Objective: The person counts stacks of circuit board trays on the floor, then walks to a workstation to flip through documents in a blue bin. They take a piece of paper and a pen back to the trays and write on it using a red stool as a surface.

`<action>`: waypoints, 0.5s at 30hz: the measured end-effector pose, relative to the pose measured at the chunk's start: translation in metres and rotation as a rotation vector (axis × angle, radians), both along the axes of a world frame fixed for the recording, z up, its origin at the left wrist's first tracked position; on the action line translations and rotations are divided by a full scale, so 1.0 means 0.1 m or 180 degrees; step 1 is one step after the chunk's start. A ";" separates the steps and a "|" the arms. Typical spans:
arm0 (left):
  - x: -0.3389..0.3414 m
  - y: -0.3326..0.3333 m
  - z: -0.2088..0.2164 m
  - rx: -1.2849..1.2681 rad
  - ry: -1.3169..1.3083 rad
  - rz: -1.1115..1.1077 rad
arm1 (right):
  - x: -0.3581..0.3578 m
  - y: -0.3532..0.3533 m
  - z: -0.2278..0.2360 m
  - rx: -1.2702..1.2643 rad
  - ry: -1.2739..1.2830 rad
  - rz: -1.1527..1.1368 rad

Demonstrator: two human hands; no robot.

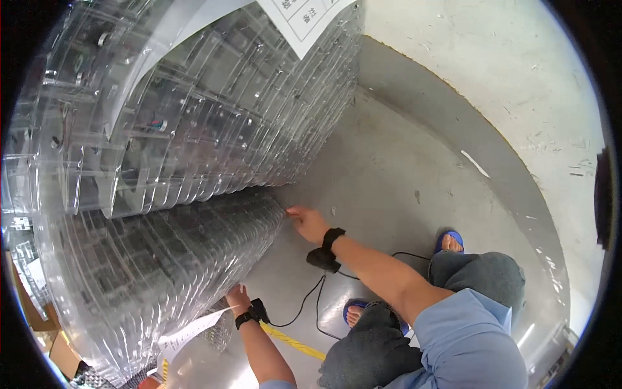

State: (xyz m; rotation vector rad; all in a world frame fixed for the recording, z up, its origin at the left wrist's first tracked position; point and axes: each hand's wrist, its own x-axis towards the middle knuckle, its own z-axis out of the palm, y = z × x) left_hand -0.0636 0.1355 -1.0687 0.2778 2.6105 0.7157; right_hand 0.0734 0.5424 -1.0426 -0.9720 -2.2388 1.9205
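A tall stack of clear plastic trays (149,259), with many compartments, leans at the left. My right hand (310,223) pinches the tray edges at the stack's far lower corner. Lower down, at the near side of the same stack, my left hand (238,298) is closed on the edge, its fingertips partly hidden. Another stack of clear trays (214,117) rises just beyond, small parts showing in some compartments. Black bands with small boxes sit on both wrists, and a thin black cord runs from them.
A white printed sheet (301,23) lies against the far stack; another paper (194,327) hangs by the near one. Yellow tape (295,341) marks the grey floor (389,168). A pale panel (505,78) curves along the right. Cardboard (63,353) shows at lower left. My sandalled feet are below.
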 end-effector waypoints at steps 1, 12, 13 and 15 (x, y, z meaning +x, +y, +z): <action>-0.04 -0.05 0.02 -0.0374 -0.0006 -0.0361 | -0.04 0.14 0.09 -0.0362 -0.0254 0.0289; 0.24 0.04 -0.18 -0.0157 0.0318 -0.0167 | -0.53 -0.10 0.16 -0.1695 0.0020 0.0021; 0.28 0.06 -0.10 -0.0588 0.0339 -0.0276 | -0.52 -0.12 0.17 -0.1835 0.0040 0.0048; 0.37 0.13 -0.01 0.0523 -0.0008 0.0882 | -0.50 -0.14 0.11 -0.1951 0.0058 0.0085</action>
